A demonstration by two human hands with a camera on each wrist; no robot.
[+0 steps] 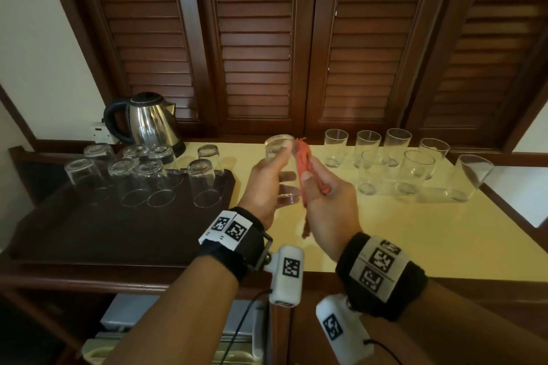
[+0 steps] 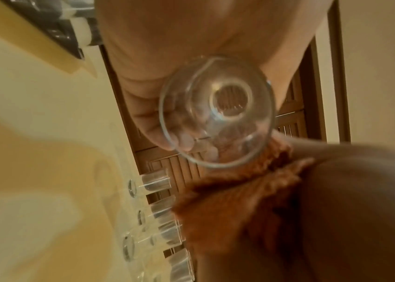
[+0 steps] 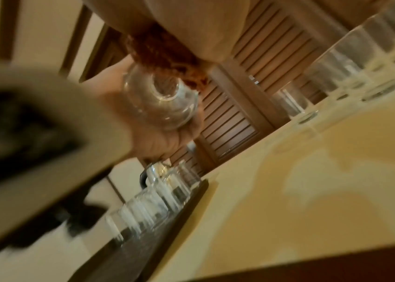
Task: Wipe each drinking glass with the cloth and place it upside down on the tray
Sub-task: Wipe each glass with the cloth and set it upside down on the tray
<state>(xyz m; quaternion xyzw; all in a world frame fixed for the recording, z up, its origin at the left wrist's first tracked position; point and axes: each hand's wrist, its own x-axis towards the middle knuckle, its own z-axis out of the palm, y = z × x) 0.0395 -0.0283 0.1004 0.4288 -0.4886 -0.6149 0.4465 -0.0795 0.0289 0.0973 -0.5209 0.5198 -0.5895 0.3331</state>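
Now the yellow tabletop (image 1: pixel 415 231) carries a dark tray (image 1: pixel 89 231) at its left end, with eight glasses standing upside down toward the tray's far side, and seven upright glasses (image 1: pixel 412 172) clustered at the far right corner. A steel kettle (image 1: pixel 151 121) sits at the far left corner behind the tray.

Above the tabletop's middle, the left hand (image 1: pixel 264 187) has its fingers curled round a glass (image 1: pixel 281 169), while the right hand (image 1: pixel 326 192) pinches a folded orange cloth (image 1: pixel 305 166) that lies just beside the glass on its right, seemingly brushing the wall. The glass's long axis runs away from the person and slightly upward, base toward the far edge, open mouth toward the wrists; the left wrist view looks straight into the mouth.

My judgement is that wiping is nearly finished here. The tray lies to the left, on the holding hand's own side, so tipping the mouth downward there looks like the natural follow-on.
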